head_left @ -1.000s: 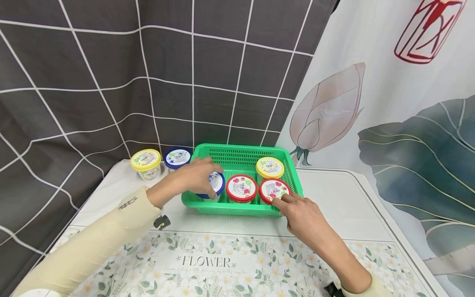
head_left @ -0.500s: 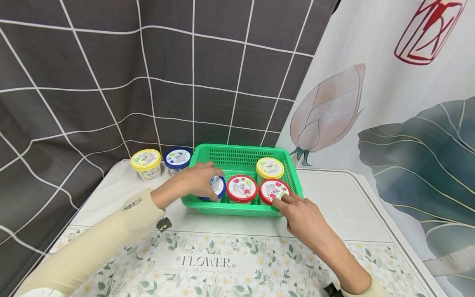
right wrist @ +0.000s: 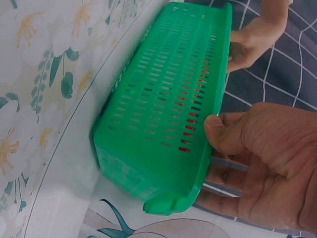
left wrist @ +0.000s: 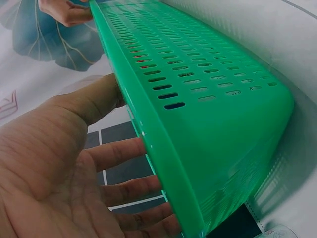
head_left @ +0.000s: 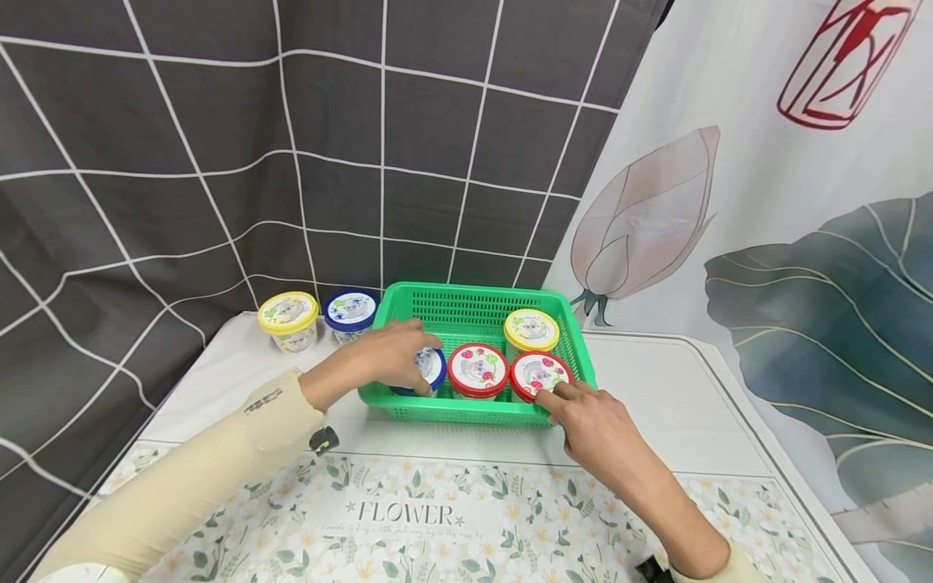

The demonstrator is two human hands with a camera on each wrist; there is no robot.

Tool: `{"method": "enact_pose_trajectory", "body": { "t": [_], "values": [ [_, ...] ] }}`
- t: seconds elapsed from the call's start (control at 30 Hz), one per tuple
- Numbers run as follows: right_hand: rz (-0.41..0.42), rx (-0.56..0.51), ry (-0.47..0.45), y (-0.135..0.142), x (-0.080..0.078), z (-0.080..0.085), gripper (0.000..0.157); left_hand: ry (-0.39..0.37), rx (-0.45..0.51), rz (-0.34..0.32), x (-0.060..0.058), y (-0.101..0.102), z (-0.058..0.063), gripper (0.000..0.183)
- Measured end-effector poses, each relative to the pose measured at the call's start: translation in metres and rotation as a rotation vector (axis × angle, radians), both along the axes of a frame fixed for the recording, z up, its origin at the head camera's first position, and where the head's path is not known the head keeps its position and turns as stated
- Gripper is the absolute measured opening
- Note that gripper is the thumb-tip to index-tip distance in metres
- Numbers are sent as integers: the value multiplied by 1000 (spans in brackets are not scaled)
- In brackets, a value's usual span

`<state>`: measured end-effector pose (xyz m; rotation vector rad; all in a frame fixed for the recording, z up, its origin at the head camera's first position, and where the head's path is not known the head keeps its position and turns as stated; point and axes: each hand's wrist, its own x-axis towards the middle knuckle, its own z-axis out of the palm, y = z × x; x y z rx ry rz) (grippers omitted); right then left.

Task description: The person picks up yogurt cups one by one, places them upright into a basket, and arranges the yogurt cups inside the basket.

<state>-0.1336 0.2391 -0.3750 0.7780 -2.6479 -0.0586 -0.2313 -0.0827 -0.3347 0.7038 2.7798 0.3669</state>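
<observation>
A green plastic basket (head_left: 474,413), a rounded rectangle with a smooth lip and rows of slotted holes, is resting on a pale, smooth-looking surface (head_left: 656,389). The left hand (head_left: 389,354) is reaching over the basket's left end; its grip is spreading fairly wide, thumb and fingers curving round the lid of a round blue-lidded tub (head_left: 435,368) in the basket's front-left corner. The right hand (head_left: 594,417) is pinching the basket's front lip near its right end, its grip nearly closed on the thin plastic. Along the basket's front, two red-lidded tubs (head_left: 477,370) with berry prints are sitting beside the blue one, the right-hand one close to the right hand's fingertips. Behind that one, inside the basket, a yellow-lidded tub (head_left: 532,330) is standing upright. Outside, left of the basket, a tapered yellow-topped cup (head_left: 289,316) and a blue-topped cup (head_left: 351,312) are standing side by side. A dark, softly creased curtain (head_left: 328,121) with white grid lines is hanging behind the basket, and a flower-printed panel (head_left: 408,555) lettered "FLOWER" is lying in front of it.
</observation>
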Motion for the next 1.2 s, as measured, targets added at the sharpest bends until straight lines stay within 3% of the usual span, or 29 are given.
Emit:
{"method": "enact_pose_trajectory", "body": {
  "t": [0.47,1.2],
  "values": [
    [-1,-5,1,0,0,-1,40,-24,-21,11,-1,1,0,76],
    [-1,5,7,0,0,-1,41,-14,-14,-33,-4,-4,-1,82]
  ]
}}
